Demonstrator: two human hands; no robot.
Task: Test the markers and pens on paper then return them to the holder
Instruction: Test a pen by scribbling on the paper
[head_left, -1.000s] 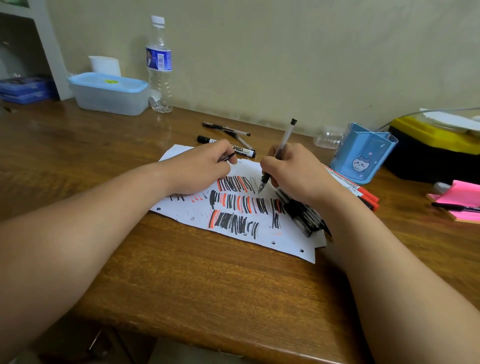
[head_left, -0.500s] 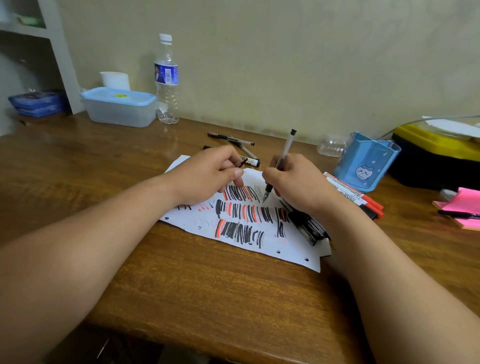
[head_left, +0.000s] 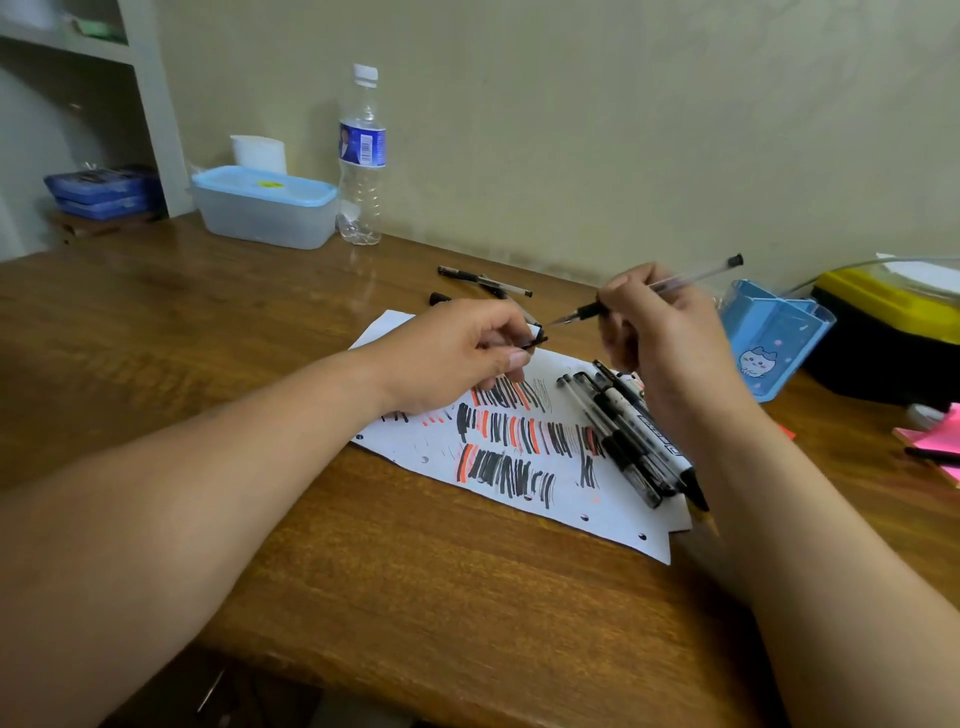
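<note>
On the desk (head_left: 415, 571) lies the paper (head_left: 613, 519), marked with rows of black and orange strokes. On the paper's right edge a bunch of dark pens (head_left: 618, 441) lie side by side, partly hidden under the right forearm. Above the paper's far half, the left hand (head_left: 452, 353) pinches a small black cap (head_left: 535, 341) between thumb and fingertips. The right hand (head_left: 660, 338) grips a clear pen (head_left: 589, 312), lifted off the paper, nearly level, with its tip pointing at the cap and close to it. Right of the paper stands the blue holder (head_left: 769, 353); whether anything is inside it cannot be told. Just beyond the paper's far edge a few loose pens (head_left: 483, 280) lie on the desk. Well beyond the paper, by the wall, stand a lidded box (head_left: 265, 208) and a bottle (head_left: 361, 156).
</note>
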